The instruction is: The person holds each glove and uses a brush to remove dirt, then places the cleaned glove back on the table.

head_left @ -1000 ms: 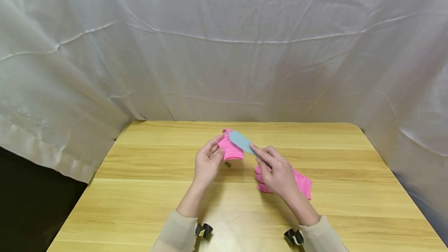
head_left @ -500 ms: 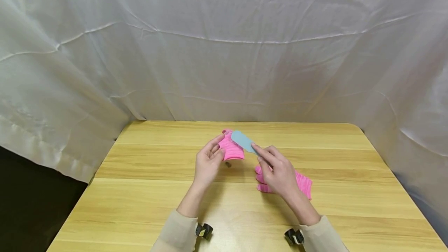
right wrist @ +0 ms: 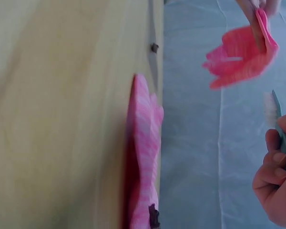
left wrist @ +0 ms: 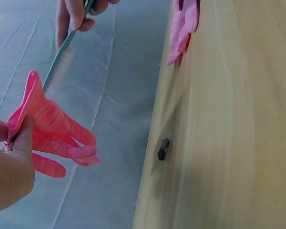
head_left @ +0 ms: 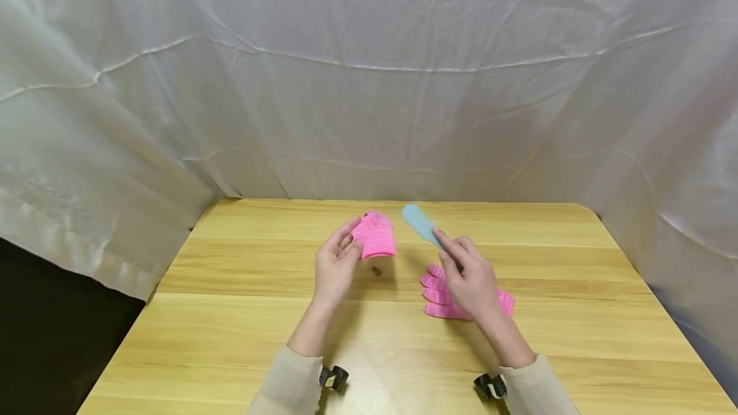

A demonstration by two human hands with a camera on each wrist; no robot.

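My left hand [head_left: 336,269] pinches a pink knit glove [head_left: 376,235] by its cuff and holds it above the table. In the left wrist view the fingers of that glove [left wrist: 66,138] hang loose. My right hand [head_left: 474,278] grips the handle of a light blue brush [head_left: 419,221], index finger laid along its back. White bristles show on the brush [right wrist: 270,109] in the right wrist view, apart from the held glove. Beneath my right hand a second pink glove [head_left: 436,296] lies on the table, partly hidden by the hand and wrist.
A small dark lump [head_left: 377,271] lies on the wooden table [head_left: 230,325] below the held glove. Another dark piece [right wrist: 154,217] is on the lying glove. Grey-white curtains [head_left: 369,114] stand behind the table and at both sides.
The brush has lifted off the held glove and moved right and away with my right hand. My left hand has shifted slightly left with the glove, which has turned a little.
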